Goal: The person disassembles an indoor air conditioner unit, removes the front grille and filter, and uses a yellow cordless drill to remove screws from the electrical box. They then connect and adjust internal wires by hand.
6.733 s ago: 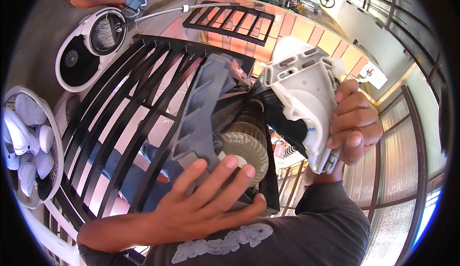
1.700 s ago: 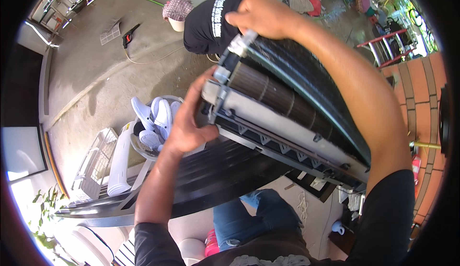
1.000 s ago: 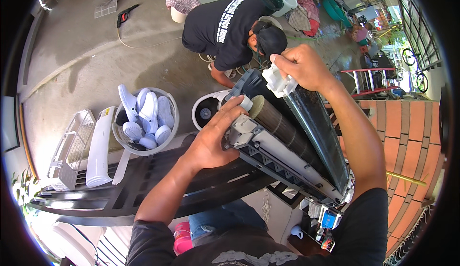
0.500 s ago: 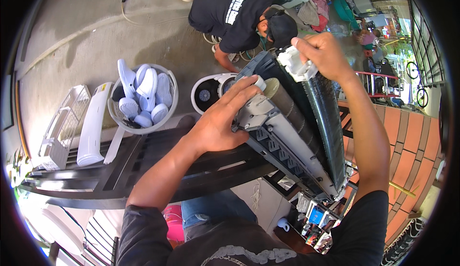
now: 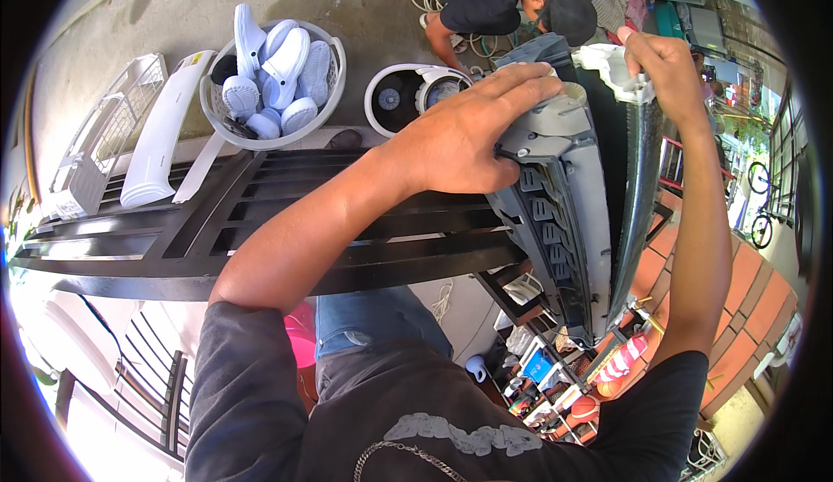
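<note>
Here the grey unit (image 5: 564,213) stands on end in the right half of the frame, its long axis running from upper centre down to lower right, propped against the black gate (image 5: 286,239). The left hand (image 5: 460,139) lies flat over its top end, fingers spread and pressing, not clenched. The right hand (image 5: 664,65), at upper right, pinches a white end piece (image 5: 620,70) at the same top end. Both hands sit there; the left covers more of it.
</note>
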The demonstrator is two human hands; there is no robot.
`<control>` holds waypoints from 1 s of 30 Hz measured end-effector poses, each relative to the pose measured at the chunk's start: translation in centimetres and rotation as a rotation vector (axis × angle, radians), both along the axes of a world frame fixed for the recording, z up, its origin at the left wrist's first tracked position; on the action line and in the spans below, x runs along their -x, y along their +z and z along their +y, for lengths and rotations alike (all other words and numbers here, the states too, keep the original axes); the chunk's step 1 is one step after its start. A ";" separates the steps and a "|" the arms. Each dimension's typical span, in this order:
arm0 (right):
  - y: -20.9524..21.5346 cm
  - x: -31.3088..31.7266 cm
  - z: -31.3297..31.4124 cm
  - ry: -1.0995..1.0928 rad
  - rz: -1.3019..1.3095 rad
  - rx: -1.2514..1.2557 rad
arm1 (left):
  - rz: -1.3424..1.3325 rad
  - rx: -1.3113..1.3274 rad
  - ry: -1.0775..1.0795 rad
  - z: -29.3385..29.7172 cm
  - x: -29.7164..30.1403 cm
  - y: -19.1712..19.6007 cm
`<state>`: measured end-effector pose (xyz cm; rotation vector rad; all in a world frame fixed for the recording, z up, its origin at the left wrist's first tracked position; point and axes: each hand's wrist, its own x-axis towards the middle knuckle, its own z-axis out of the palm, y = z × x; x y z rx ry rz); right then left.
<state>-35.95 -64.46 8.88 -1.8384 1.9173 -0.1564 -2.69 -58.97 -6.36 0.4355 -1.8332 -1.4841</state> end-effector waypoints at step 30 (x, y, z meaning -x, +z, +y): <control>1.4 -1.5 0.7 0.066 0.139 0.005 | 0.038 0.022 0.146 1.9 1.5 0.0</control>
